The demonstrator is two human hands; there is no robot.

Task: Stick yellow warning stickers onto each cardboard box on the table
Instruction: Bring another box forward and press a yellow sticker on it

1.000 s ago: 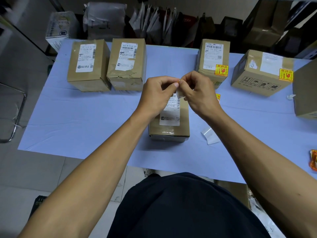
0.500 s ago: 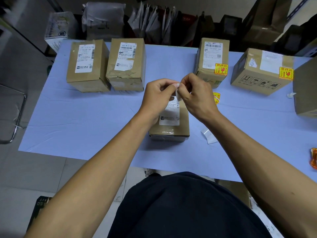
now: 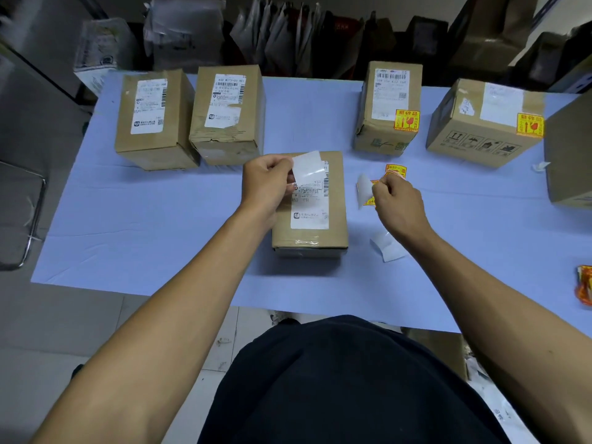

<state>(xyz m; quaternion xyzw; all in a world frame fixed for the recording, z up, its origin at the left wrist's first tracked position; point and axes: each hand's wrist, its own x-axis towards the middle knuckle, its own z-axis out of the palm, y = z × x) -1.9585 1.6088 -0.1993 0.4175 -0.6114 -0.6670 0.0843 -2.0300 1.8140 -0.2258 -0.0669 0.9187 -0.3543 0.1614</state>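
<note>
Pinching glossy white backing sheet (image 3: 307,165): left hand (image 3: 266,184); right hand (image 3: 397,203) pinching curled yellow sticker (image 3: 368,200).

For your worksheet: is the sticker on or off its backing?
Off: left hand holds the bare white backing; right hand holds the sticker.

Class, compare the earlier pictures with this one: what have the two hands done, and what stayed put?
The hands have pulled apart: the left hand keeps the white backing paper, the right hand carries the yellow sticker off to the right. The cardboard boxes stayed put.
</note>
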